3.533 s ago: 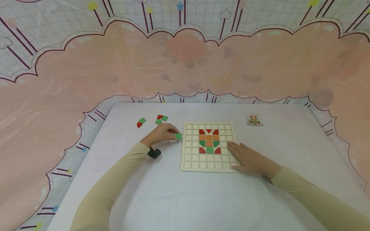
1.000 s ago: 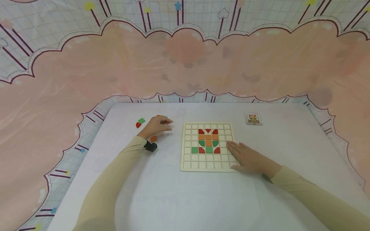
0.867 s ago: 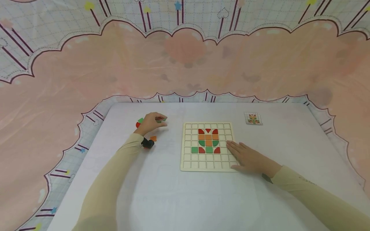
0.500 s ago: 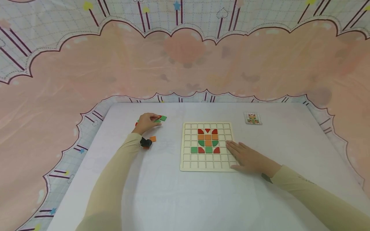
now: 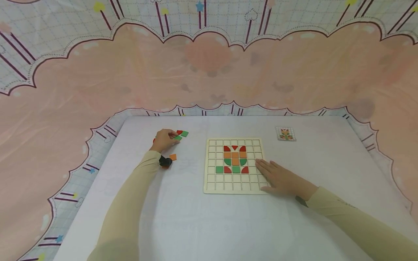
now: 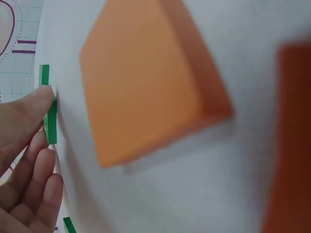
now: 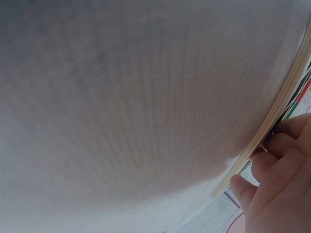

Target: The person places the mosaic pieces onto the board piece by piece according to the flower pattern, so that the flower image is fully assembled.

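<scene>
At the back left of the table, my left hand (image 5: 164, 139) pinches a green square tile (image 5: 177, 138) between thumb and fingers. The left wrist view shows the thumb against the green tile (image 6: 51, 127) from the side. Just beyond the fingertips lie a red tile (image 5: 179, 132) and another green tile (image 5: 185, 133). My right hand (image 5: 284, 181) rests with extended fingers on the right edge of the wooden grid board (image 5: 215, 186). Red, orange and green tiles form a tulip-like pattern on the board, with a green square (image 5: 219, 169) at the left of its lowest row.
An orange square tile (image 5: 173, 157) lies near my left wrist camera (image 5: 165, 161), which partly covers another orange piece. A red piece (image 5: 154, 140) peeks out behind the left hand. A small pattern card (image 5: 286, 133) lies at the back right of the white table (image 5: 196, 224).
My left hand set a green square into the lowest pattern row, then moved back left to the loose tiles, where it now grips another green one. The right hand stayed on the board.
</scene>
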### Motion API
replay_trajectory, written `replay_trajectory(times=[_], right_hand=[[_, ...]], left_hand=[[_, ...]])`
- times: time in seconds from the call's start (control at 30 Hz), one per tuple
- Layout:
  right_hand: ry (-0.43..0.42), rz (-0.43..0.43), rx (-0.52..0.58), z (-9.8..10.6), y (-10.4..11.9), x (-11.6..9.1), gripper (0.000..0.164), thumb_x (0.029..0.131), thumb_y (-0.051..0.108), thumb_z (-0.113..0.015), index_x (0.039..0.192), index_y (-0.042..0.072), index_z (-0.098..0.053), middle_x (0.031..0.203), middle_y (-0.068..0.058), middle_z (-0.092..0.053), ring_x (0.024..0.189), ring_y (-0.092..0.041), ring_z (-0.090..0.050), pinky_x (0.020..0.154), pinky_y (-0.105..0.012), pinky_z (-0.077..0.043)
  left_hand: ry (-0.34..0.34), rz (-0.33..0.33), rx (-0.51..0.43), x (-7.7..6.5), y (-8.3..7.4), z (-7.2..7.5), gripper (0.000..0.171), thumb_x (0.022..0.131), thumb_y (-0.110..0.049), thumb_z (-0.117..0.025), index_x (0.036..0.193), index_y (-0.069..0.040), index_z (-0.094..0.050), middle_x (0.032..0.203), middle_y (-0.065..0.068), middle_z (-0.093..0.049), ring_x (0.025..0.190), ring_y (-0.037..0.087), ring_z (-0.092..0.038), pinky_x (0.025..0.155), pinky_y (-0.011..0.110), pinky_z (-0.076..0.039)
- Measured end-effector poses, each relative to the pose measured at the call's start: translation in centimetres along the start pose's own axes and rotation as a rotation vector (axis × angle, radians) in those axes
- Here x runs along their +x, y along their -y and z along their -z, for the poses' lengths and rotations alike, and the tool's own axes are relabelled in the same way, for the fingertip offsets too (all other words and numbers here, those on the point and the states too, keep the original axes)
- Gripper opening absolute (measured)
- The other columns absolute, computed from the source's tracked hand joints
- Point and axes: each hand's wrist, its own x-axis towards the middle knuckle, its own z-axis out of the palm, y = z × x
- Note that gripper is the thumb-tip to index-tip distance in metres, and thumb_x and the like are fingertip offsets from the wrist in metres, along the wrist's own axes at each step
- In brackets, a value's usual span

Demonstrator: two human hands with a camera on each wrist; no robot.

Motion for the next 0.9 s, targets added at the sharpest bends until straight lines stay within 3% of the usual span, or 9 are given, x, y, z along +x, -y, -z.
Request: replay_trajectory(times=[0.4,0.9], right_hand=[[0.018,-0.006,0.019,0.4,0.3,0.0,0.082,0.091,0.051,-0.052,0.148,0.002,-0.022,0.156,-0.014,-0.02,0.144,-0.031,-0.021,0.114,-0.05,-0.023],[0.028,-0.02,0.03,0.5,0.4,-0.1,0.083,0.09,0.053,-0.052,0.149,0.004,-0.02,0.157,-0.012,-0.019,0.144,-0.03,-0.02,0.115,-0.05,-0.022]], left_hand=[[0.183,-0.072,-0.002,0.1,-0.1,-0.3,0.035,0.077,-0.011,-0.076,0.111,-0.003,-0.068,0.108,0.014,-0.064,0.099,0.025,-0.058,0.091,0.037,-0.048],[0.157,-0.026,0.067,-1.1,-1.4,-0.1,0.032,0.079,-0.011,-0.074,0.11,-0.003,-0.069,0.103,0.014,-0.06,0.095,0.025,-0.052,0.086,0.035,-0.046]])
